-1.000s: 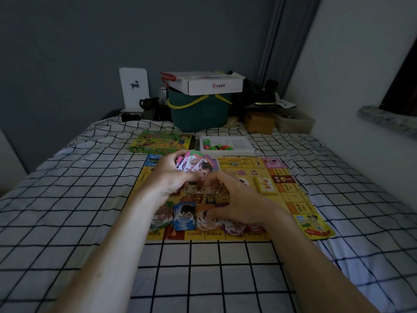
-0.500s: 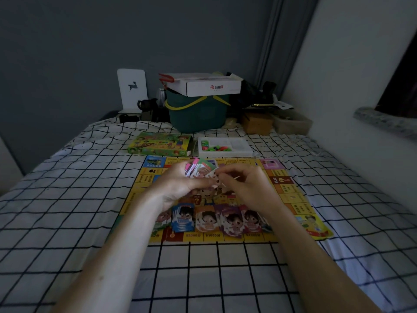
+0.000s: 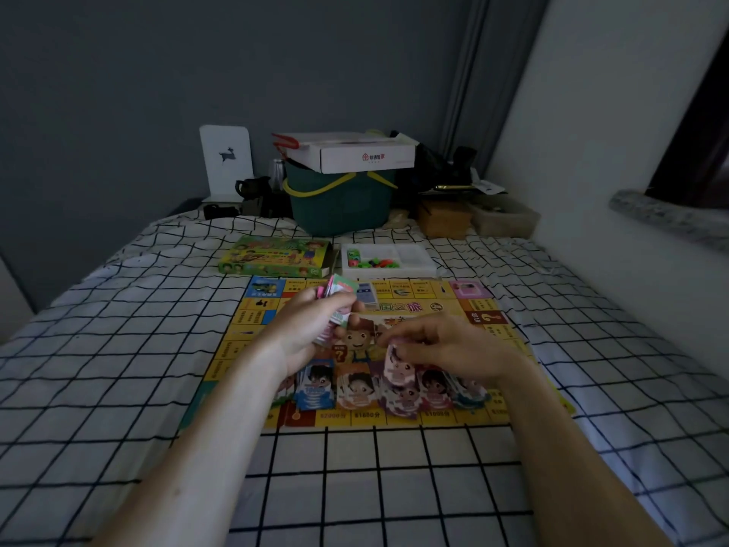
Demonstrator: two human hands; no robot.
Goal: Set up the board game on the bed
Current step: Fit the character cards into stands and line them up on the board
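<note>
Your left hand (image 3: 311,329) grips a fanned stack of cards (image 3: 335,305) over the middle of the game board (image 3: 252,341), fingers curled round the stack's edges. Your right hand (image 3: 445,349) sits at 3 o'clock from it, pinching a single pink card (image 3: 396,363) between thumb and fingertips, the card hanging face toward you just above the row of dealt cards.

That row (image 3: 359,390) lies along the board's near edge, at 6 o'clock from your hands: a blue card (image 3: 317,388), an orange one, a purple pile (image 3: 402,400) directly under the pinched card, then a red one and a last one partly hidden beneath your right wrist. The board itself lies flat on the checked bedsheet (image 3: 118,369), yellow-bordered, with a cartoon face at its centre.

At 12 o'clock beyond the board, the green game box (image 3: 276,256) lies just beside a white tray (image 3: 414,258) with small coloured pieces in its left compartments. Farther back at 12 o'clock stands a teal basket (image 3: 343,207) with a white carton (image 3: 363,154) on top, and at 11 o'clock a white panel (image 3: 227,159) with a deer mark stands upright.
</note>
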